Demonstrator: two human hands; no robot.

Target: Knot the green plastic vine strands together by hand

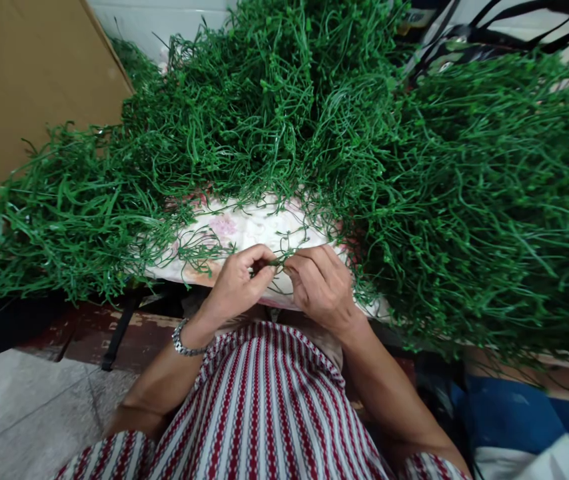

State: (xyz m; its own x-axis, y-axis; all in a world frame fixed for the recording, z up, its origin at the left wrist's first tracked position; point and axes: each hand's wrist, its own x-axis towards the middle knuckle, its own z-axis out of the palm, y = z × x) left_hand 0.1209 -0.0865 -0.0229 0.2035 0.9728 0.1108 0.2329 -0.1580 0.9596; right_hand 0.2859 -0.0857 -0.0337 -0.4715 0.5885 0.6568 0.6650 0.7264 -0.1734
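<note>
Close together over a pale floral cloth (264, 223), my two hands meet at a thin green sprig (280, 261), which looks like artificial greenery. My left hand (239, 280) pinches it between thumb and forefinger. The fingers of my right hand (323, 283) are bent and closed on the sprig's other side, almost touching the left fingertips. Its fine branches stick up between the hands; the gripped part is mostly hidden. Just left of my left hand, a small loose bunch of similar sprigs (199, 248) lies on the cloth.
Large heaps of green sprigs (274, 113) surround the cloth at the back, left and right (484, 200). A cardboard box (34, 100) stands at the far left. A dark bag with straps (489, 40) is at the back right. The worn wooden edge (94, 337) runs along the near side.
</note>
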